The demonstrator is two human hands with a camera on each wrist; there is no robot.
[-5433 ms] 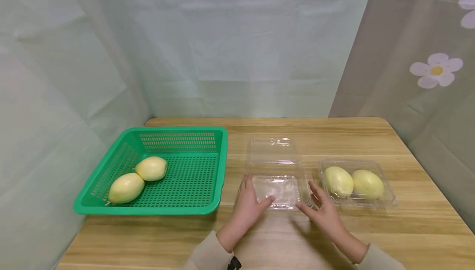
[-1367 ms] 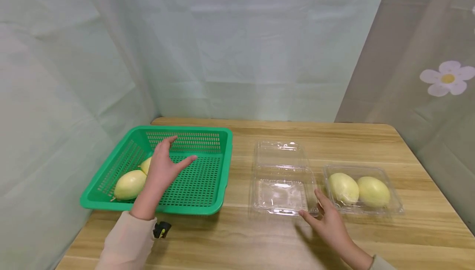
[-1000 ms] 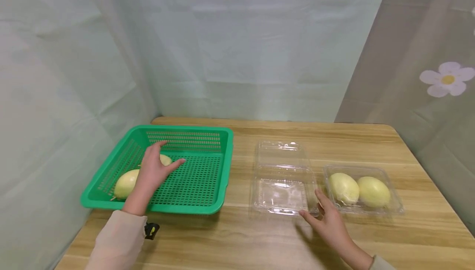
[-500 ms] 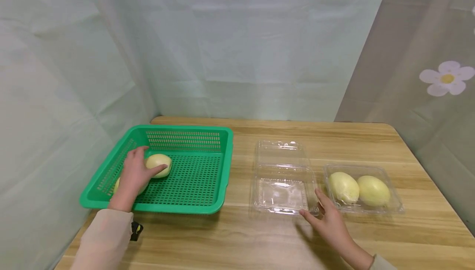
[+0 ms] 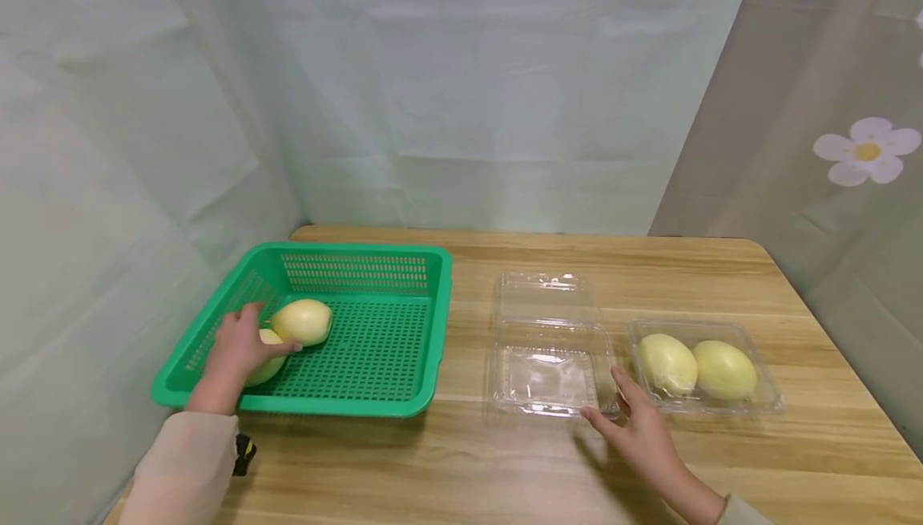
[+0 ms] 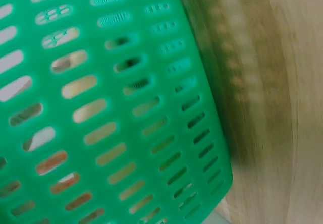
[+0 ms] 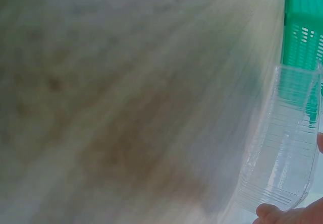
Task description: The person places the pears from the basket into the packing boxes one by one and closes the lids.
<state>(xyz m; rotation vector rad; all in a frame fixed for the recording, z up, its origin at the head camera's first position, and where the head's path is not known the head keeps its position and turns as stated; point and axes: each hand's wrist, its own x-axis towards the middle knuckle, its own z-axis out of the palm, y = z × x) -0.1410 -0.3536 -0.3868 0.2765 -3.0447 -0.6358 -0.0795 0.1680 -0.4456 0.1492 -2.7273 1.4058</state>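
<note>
In the head view my left hand (image 5: 234, 349) is over the near pale yellow oval melon (image 5: 265, 374) in the green basket (image 5: 346, 406). Its thumb stretches straight across the melon's right end and its fingers are spread along the far left side, partly hiding it. A second melon (image 5: 303, 322) lies just beyond. My right hand (image 5: 642, 433) touches the near right corner of a clear plastic clamshell box (image 5: 548, 377), thumb at the front rim and fingers along the right side. The box lies unfolded, lid to the back, nothing inside. The right wrist view shows fingertips (image 7: 270, 214) against its wall.
Right of the unfolded box stands a closed clear box (image 5: 764, 397) with two melons (image 5: 724, 370) in it. All rests on a wooden table (image 5: 505, 477) with pale curtains (image 5: 469, 108) behind. The basket's slotted wall (image 6: 111, 108) fills most of the left wrist view.
My left hand has moved from beside the unfolded box into the basket, past the far melon and down to the near one. The far melon is uncovered again. My right hand keeps its place.
</note>
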